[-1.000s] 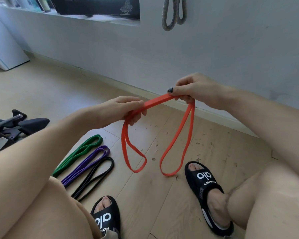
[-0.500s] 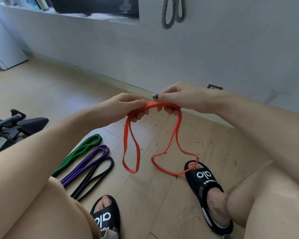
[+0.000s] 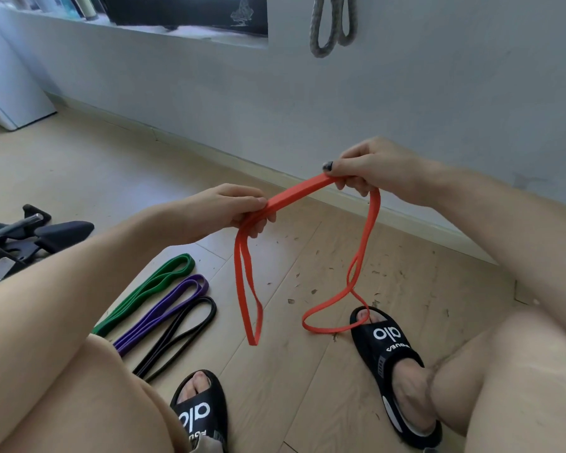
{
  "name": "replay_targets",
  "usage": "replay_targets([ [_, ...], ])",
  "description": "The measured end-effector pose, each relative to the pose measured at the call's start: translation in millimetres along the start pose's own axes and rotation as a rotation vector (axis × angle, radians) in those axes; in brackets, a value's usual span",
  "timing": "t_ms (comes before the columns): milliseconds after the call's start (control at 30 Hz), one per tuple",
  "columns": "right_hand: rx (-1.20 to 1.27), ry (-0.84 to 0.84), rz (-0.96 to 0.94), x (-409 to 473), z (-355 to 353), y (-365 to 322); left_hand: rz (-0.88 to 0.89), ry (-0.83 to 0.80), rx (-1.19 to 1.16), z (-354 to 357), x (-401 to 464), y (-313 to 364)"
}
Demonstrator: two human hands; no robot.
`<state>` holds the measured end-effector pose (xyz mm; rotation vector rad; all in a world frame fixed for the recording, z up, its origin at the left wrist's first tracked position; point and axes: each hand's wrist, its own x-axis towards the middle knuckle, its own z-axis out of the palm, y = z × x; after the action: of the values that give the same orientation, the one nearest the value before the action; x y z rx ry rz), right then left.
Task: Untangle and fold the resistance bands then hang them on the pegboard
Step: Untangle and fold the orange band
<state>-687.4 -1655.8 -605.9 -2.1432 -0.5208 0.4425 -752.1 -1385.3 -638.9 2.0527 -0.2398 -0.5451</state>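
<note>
orange band (image 3: 296, 193) held taut between both hands above wooden floor (image 3: 285, 380), doubled into a flat strip. left hand (image 3: 229, 209) curled round one end, fingers wrapped under; narrow loop hanging from it, tip clear of floor or just touching, cannot tell. right hand (image 3: 370, 168) pinching other end, thumb on top, remaining fingers curled beneath; longer loop hanging from it, twisted once, lower part lying on floor and touching toe of right sandal (image 3: 389, 364). green band (image 3: 151, 291), purple band (image 3: 164, 313), black band (image 3: 180, 335) folded, lying side by side on floor, left of orange band, well apart from it. grey band (image 3: 330, 26) hanging on wall (image 3: 438, 93), above orange band. left sandal (image 3: 200, 416) below black band's near end.
</note>
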Motion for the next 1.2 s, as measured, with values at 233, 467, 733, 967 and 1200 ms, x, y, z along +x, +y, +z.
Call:
replay_targets([
  [233, -0.056, -0.111, 0.018, -3, 14, -9, 0.055, 0.065, -0.048, 6, 4, 6],
  [467, -0.116, -0.137, -0.065, 0, 35, -22, 0.069, -0.019, -0.019, 18, 7, 15],
  [733, -0.015, -0.009, -0.056, 1, 14, -16, -0.008, -0.070, 0.106, 9, 5, -1],
  [967, 0.083, 0.051, -0.041, 2, 5, -7, 0.003, -0.006, 0.142, 4, 4, -5],
  [1200, -0.041, -0.041, 0.023, -1, 5, -5, -0.016, 0.081, -0.020, 5, 4, 6],
])
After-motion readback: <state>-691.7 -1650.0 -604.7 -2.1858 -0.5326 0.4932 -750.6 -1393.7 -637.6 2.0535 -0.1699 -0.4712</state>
